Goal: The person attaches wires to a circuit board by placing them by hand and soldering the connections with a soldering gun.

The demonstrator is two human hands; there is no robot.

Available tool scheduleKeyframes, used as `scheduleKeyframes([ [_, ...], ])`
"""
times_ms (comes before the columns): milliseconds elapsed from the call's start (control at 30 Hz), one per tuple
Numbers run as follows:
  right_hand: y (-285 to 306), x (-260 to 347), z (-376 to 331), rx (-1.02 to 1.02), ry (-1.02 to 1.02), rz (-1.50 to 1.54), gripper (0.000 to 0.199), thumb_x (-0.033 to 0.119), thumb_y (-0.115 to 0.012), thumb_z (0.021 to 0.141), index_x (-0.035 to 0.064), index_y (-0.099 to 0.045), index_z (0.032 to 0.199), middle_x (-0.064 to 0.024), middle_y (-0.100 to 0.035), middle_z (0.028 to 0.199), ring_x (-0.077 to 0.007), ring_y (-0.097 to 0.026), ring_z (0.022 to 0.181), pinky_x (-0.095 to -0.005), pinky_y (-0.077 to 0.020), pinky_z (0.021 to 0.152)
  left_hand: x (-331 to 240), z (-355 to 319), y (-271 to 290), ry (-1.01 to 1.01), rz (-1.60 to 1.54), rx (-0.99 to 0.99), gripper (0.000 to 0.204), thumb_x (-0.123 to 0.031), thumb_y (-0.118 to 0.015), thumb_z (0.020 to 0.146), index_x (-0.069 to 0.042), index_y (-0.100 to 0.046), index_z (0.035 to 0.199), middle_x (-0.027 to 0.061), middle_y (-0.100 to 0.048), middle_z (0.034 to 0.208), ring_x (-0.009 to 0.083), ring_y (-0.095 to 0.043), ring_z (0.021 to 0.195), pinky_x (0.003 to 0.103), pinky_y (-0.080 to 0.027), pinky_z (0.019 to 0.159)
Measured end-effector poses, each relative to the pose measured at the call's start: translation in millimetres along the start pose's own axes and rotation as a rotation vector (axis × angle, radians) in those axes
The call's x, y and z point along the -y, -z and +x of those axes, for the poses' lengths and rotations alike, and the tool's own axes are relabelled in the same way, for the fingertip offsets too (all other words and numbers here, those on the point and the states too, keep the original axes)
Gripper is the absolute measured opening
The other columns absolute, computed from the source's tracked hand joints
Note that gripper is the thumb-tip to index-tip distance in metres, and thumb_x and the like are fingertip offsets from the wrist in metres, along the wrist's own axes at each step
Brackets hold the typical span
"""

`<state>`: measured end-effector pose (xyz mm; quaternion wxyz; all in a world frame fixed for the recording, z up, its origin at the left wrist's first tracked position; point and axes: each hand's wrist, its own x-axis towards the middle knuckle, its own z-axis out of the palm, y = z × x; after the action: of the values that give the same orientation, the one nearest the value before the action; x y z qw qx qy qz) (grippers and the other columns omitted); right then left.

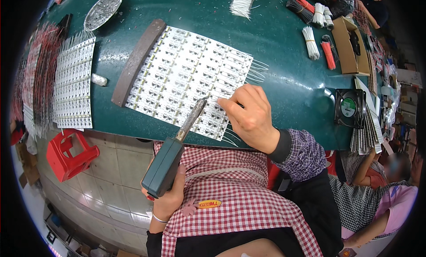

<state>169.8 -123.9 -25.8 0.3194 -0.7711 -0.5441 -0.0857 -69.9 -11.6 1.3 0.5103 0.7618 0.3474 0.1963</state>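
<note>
My left hand point(171, 197) is wrapped round the dark green handle of a soldering iron point(165, 166). Its metal barrel slants up to the right, and the tip meets or hovers just over a white circuit board panel point(182, 70); I cannot tell which. Close by that tip, my right hand point(254, 117) is closed in a pinch on a thin white wire, mostly hidden by the fingers. Several white wires point(257, 70) stick out from the panel's right edge. Along the panel's left edge lies a brown curved bar point(138, 64).
At the left are another wired panel point(74, 84) and a metal dish point(103, 11). Wire bundles point(310, 43), a cardboard box point(350, 46) and a black fan point(350, 108) stand at the right. A red stool point(71, 155) is below; a co-worker point(377, 203) sits at lower right.
</note>
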Motion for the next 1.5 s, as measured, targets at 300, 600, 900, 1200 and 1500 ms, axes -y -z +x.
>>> scheduleKeyframes([
  [300, 29.0, 22.5, -4.7, -0.021, -0.042, -0.024, 0.022, -0.001, -0.069, 0.069, 0.0035, -0.069, 0.090, -0.0046, -0.054, 0.076, -0.0233, -0.056, 0.075, -0.0374, -0.0427, 0.072, 2.2, -4.2, 5.1, 0.059, -0.026, -0.006, 0.035, -0.006, -0.080, 0.081, 0.003, -0.066, 0.112, 0.0093, -0.070, 0.101, 0.0175, -0.065, 0.088, 0.030, -0.052, 0.078],
  [600, -7.6, 10.2, -7.0, -0.024, -0.030, -0.010, 0.023, -0.002, -0.067, 0.069, 0.0035, -0.067, 0.091, -0.0051, -0.050, 0.075, -0.0229, -0.054, 0.076, -0.0360, -0.0425, 0.073, 1.1, 0.1, 4.6, 0.022, 0.070, 0.025, 0.032, -0.008, -0.082, 0.080, 0.003, -0.068, 0.107, 0.0081, -0.070, 0.097, 0.0162, -0.065, 0.084, 0.029, -0.051, 0.076],
  [900, -9.1, 10.9, -6.5, -0.015, -0.035, -0.016, 0.021, -0.002, -0.065, 0.068, 0.0039, -0.066, 0.089, -0.0051, -0.049, 0.076, -0.0229, -0.054, 0.076, -0.0361, -0.0423, 0.072, 3.7, 9.4, 0.7, -0.136, 0.071, 0.027, 0.014, 0.001, -0.075, 0.077, 0.005, -0.068, 0.089, 0.0111, -0.064, 0.080, 0.0220, -0.063, 0.063, 0.031, -0.049, 0.056],
  [1200, -8.6, 11.5, -6.3, -0.009, -0.042, -0.028, 0.020, -0.001, -0.065, 0.069, 0.0031, -0.066, 0.088, -0.0056, -0.050, 0.076, -0.0230, -0.054, 0.078, -0.0359, -0.0418, 0.072, 6.1, 0.6, 3.2, -0.038, 0.085, 0.039, 0.026, -0.006, -0.081, 0.080, 0.003, -0.069, 0.101, 0.0074, -0.070, 0.091, 0.0150, -0.064, 0.078, 0.029, -0.050, 0.068],
  [1500, -4.9, 13.3, -6.3, -0.008, -0.046, -0.035, 0.020, 0.000, -0.065, 0.069, 0.0029, -0.066, 0.089, -0.0052, -0.050, 0.076, -0.0228, -0.053, 0.078, -0.0356, -0.0416, 0.072, 6.2, -0.2, 1.8, -0.097, 0.021, -0.061, 0.019, -0.003, -0.077, 0.081, 0.004, -0.069, 0.097, 0.0096, -0.070, 0.086, 0.0161, -0.066, 0.069, 0.029, -0.053, 0.062],
])
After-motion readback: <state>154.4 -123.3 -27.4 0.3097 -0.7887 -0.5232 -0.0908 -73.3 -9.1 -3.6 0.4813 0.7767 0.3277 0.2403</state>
